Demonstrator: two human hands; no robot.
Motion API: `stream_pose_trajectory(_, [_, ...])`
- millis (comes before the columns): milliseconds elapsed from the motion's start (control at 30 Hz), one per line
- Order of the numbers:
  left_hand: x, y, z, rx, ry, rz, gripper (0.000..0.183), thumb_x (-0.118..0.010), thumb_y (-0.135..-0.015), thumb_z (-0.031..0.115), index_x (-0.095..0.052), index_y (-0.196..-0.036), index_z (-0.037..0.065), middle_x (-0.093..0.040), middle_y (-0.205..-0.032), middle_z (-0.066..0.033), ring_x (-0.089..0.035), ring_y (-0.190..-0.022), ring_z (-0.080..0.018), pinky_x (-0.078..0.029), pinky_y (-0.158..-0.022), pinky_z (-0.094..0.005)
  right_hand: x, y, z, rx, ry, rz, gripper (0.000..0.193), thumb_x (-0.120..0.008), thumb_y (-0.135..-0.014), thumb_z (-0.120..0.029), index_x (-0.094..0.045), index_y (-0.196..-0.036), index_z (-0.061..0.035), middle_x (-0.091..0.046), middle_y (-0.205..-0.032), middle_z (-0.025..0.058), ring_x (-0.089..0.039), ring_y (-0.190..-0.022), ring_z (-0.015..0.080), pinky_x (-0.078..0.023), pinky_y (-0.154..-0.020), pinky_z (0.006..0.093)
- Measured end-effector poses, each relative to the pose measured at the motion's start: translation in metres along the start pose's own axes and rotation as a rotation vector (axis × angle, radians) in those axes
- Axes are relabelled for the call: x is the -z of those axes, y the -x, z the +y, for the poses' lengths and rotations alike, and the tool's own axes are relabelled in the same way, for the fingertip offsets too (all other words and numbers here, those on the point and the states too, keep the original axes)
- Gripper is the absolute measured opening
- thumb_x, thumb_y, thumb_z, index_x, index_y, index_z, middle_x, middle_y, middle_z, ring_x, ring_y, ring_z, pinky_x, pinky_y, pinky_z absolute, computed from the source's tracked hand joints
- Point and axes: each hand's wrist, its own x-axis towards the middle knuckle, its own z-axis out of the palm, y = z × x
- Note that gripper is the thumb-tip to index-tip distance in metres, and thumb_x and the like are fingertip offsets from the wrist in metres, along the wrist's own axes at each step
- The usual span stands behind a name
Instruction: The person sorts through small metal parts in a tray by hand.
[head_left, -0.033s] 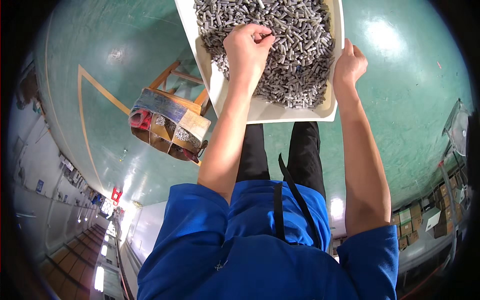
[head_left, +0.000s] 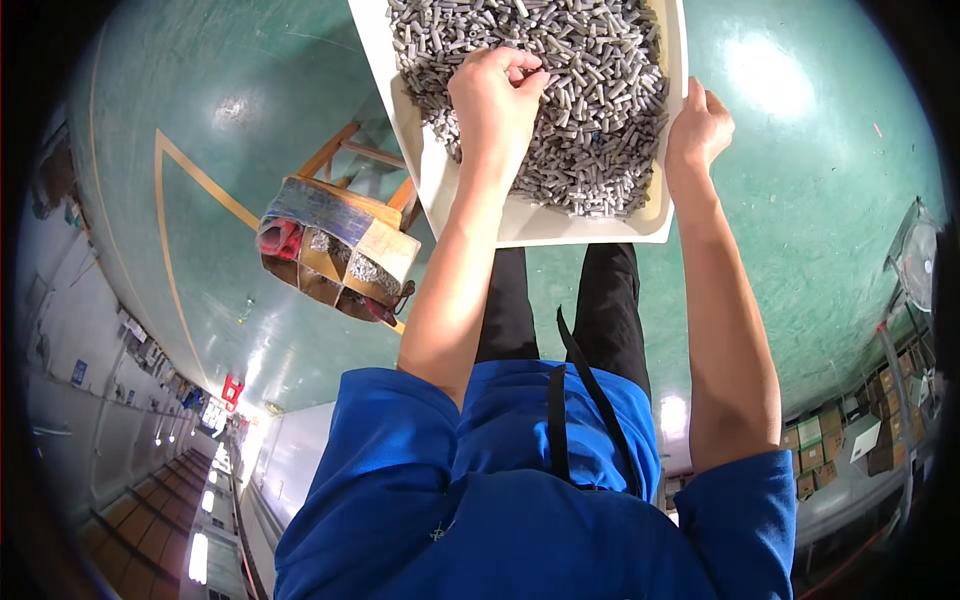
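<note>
A white plastic tray (head_left: 440,200), cut off by the upper edge of the picture, holds a heap of small grey metal pins (head_left: 590,175). Over the heap is my left hand (head_left: 495,105), its thumb and fingertips pinched together. Whatever sits in that pinch is too small and hidden to name. At the tray's right side, my right hand (head_left: 700,128) is closed on the rim, with part of its fingers out of sight.
Left of the tray, a wooden stool (head_left: 345,150) stands beside a compartmented box (head_left: 340,235) holding red cloth and small metal parts. Yellow lines (head_left: 205,178) mark the green floor (head_left: 800,250). A fan (head_left: 915,255) and stacked cartons (head_left: 815,445) are at the right.
</note>
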Motion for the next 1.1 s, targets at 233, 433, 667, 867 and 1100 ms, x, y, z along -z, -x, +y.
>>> stream_pose_trajectory(233, [-0.003,0.004,-0.002,-0.025,-0.002,-0.039,0.012,-0.07,-0.061,0.002,-0.062,-0.07,0.003,-0.052,-0.059,-0.0045,-0.051,-0.054,-0.0149,-0.043,-0.05,-0.0266,0.003,0.001,-0.009,-0.036,0.004,0.003,0.032,-0.054,-0.076,-0.02,-0.05,-0.059,0.0063,-0.048,-0.053,0.0085,-0.04,-0.051,0.0142,-0.038,-0.052,0.0318])
stream_pose_trajectory(433, [0.012,-0.004,0.007,0.434,1.062,-0.217,0.01,-0.061,-0.074,0.009,-0.061,-0.08,0.001,-0.058,-0.069,-0.0015,-0.051,-0.06,-0.0034,-0.037,-0.05,-0.0165,0.009,-0.009,-0.006,-0.085,0.016,-0.04,0.031,-0.058,-0.077,-0.024,-0.061,-0.075,0.0066,-0.052,-0.062,0.0059,-0.043,-0.058,0.0132,-0.039,-0.058,0.0298])
stream_pose_trajectory(667, [-0.026,-0.007,0.021,-0.048,0.147,-0.124,0.016,-0.072,-0.065,0.004,-0.067,-0.08,0.008,-0.049,-0.061,0.0034,-0.046,-0.056,-0.0055,-0.038,-0.051,-0.018,0.011,-0.012,-0.012,-0.108,0.026,-0.055,0.03,-0.057,-0.077,-0.023,-0.058,-0.07,0.0055,-0.05,-0.06,0.0055,-0.041,-0.058,0.0131,-0.038,-0.057,0.0299])
stream_pose_trajectory(867, [-0.031,-0.008,0.019,-0.158,0.102,-0.05,0.015,-0.073,-0.062,0.005,-0.066,-0.075,0.007,-0.051,-0.063,0.0012,-0.048,-0.057,-0.0063,-0.039,-0.05,-0.0196,0.011,-0.014,-0.014,-0.104,0.047,-0.032,0.031,-0.058,-0.077,-0.023,-0.057,-0.07,0.0062,-0.049,-0.059,0.0058,-0.04,-0.058,0.0133,-0.038,-0.057,0.0298])
stream_pose_trajectory(1100, [-0.005,-0.008,0.022,0.388,0.931,-0.338,0.013,-0.065,-0.071,0.004,-0.059,-0.082,0.001,-0.056,-0.069,-0.0001,-0.047,-0.06,-0.0032,-0.036,-0.054,-0.0158,0.012,-0.02,-0.009,-0.061,0.08,-0.032,0.03,-0.058,-0.077,-0.023,-0.057,-0.069,0.006,-0.049,-0.058,0.0061,-0.04,-0.057,0.0132,-0.037,-0.056,0.0301])
